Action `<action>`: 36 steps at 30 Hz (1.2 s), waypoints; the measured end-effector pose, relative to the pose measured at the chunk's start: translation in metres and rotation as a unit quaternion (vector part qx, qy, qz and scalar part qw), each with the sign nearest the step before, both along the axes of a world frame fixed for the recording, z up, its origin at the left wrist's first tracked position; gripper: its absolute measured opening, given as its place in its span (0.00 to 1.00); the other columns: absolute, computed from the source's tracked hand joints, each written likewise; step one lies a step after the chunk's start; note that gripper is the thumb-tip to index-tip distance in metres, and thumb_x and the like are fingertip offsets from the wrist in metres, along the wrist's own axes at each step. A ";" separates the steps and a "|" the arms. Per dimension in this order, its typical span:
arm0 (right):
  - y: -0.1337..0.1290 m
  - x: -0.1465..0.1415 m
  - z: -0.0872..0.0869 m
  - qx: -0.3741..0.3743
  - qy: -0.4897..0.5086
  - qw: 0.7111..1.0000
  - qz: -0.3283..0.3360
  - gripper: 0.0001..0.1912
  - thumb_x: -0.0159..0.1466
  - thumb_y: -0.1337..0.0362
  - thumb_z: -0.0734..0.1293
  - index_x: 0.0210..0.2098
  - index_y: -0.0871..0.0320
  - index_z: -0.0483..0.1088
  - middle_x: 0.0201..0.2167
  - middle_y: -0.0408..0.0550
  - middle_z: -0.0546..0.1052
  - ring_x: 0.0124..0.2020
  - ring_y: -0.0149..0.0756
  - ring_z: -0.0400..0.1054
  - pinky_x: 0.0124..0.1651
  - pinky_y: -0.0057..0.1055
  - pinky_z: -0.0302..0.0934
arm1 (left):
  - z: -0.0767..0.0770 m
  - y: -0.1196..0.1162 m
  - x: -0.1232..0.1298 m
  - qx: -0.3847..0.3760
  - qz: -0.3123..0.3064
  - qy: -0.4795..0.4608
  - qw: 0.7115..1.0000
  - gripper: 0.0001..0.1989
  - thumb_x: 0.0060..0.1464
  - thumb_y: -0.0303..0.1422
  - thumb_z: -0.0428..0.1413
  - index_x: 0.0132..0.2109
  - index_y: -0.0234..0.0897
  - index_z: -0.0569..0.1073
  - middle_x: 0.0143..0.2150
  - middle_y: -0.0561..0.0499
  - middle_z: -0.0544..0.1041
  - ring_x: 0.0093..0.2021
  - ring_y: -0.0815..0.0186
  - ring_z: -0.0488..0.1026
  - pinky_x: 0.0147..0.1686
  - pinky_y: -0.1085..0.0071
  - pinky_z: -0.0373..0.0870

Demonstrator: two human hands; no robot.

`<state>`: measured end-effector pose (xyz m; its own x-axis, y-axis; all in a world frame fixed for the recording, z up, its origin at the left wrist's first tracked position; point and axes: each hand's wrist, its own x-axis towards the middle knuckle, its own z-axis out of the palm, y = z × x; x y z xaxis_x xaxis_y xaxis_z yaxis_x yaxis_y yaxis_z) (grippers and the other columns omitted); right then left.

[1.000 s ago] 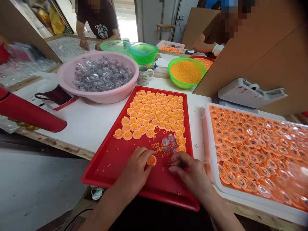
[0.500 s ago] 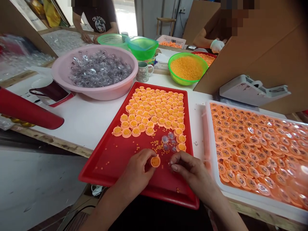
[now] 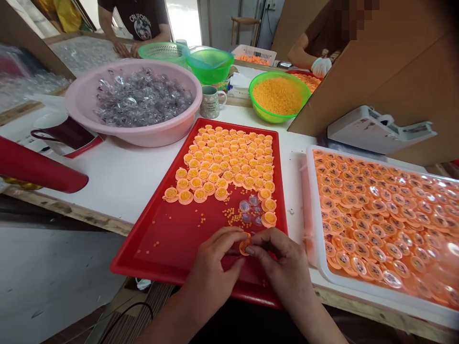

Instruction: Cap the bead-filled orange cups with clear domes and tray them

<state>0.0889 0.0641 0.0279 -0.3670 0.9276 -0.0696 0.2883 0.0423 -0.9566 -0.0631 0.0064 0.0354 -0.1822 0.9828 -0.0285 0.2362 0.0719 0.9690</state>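
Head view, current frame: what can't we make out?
All in the head view:
Orange cup, sides: partly covered by left hand and right hand.
White bin, right end: cut off by the right edge.
Red cylinder, far end: cut off by the left edge.
Markings on clear pieces: too small.

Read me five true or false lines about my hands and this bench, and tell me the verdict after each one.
1. The left hand and the right hand meet at a small orange cup. True.
2. The pink basin is filled with yellow granules. False: it holds clear plastic pieces.
3. The gray mug stands to the right of the pink basin. True.
4. The white bin sits left of the red tray. False: it is on the right.
5. Loose clear round pieces lie on the red tray. True.
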 end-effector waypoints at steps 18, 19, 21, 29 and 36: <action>-0.020 -0.001 0.002 0.224 -0.028 0.973 -0.047 0.10 0.62 0.75 0.67 0.32 0.52 0.72 0.29 0.42 0.78 0.30 0.33 0.75 0.32 0.27 0.69 | 0.000 -0.004 0.005 -0.076 0.063 -0.203 0.974 0.11 0.52 0.31 0.62 0.44 0.41 0.78 0.41 0.52 0.83 0.43 0.61 0.80 0.44 0.71 0.79; -0.021 -0.002 0.003 0.244 -0.030 0.969 -0.038 0.11 0.63 0.76 0.66 0.33 0.52 0.72 0.30 0.43 0.78 0.30 0.33 0.75 0.32 0.26 0.69 | 0.000 -0.004 0.004 -0.073 0.060 -0.203 0.975 0.10 0.52 0.30 0.62 0.44 0.41 0.78 0.40 0.52 0.83 0.42 0.61 0.80 0.43 0.72 0.79; -0.022 -0.001 0.005 0.272 -0.033 0.961 -0.021 0.13 0.63 0.78 0.64 0.35 0.52 0.72 0.31 0.44 0.79 0.32 0.33 0.75 0.34 0.26 0.70 | 0.001 -0.003 0.003 -0.066 0.056 -0.192 0.977 0.09 0.52 0.30 0.62 0.43 0.41 0.79 0.39 0.53 0.83 0.41 0.62 0.80 0.42 0.72 0.79; -0.023 -0.001 0.000 0.303 -0.075 0.949 -0.049 0.08 0.64 0.73 0.66 0.42 0.55 0.70 0.35 0.45 0.77 0.34 0.34 0.73 0.38 0.28 0.69 | 0.012 0.000 -0.001 -0.032 0.019 -0.148 0.988 0.11 0.55 0.25 0.58 0.43 0.41 0.80 0.40 0.52 0.82 0.42 0.64 0.78 0.45 0.74 0.74; -0.025 0.004 -0.002 0.320 -0.118 0.940 -0.009 0.13 0.67 0.69 0.63 0.51 0.57 0.68 0.42 0.50 0.76 0.43 0.39 0.71 0.47 0.34 0.67 | 0.011 0.001 -0.005 -0.065 0.011 -0.233 0.970 0.10 0.54 0.27 0.62 0.44 0.43 0.80 0.43 0.52 0.79 0.47 0.64 0.76 0.48 0.75 0.72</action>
